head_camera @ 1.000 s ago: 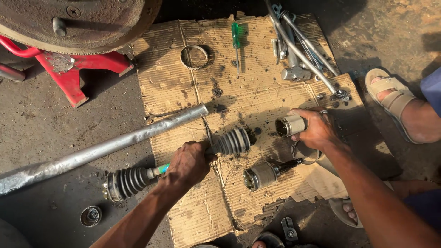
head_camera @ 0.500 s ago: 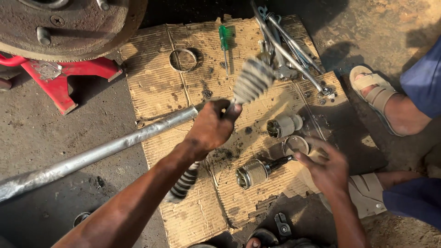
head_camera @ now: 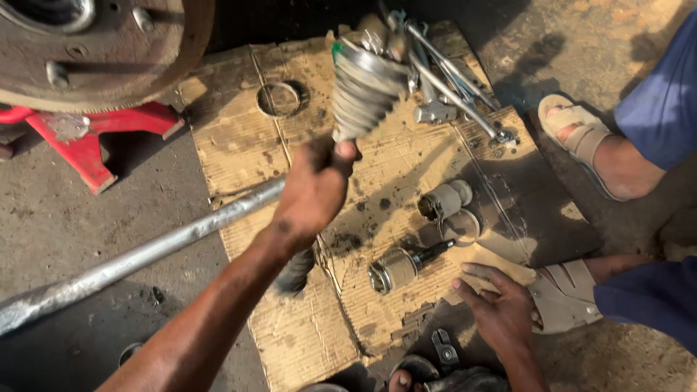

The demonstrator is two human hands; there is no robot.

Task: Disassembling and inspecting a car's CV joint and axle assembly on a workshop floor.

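Your left hand is clenched tight around the shaft of a greasy drive axle with ribbed black rubber boots, lifting it at a steep tilt off the stained, torn sheet of brown cardboard; one boot stands above your fist, a second shows blurred below your wrist. Your right hand rests open, fingers spread flat on the cardboard's near edge, holding nothing. Just beyond it lie two grey metal joint housings, one nearer, one farther. A long silver steel pipe runs left of your fist.
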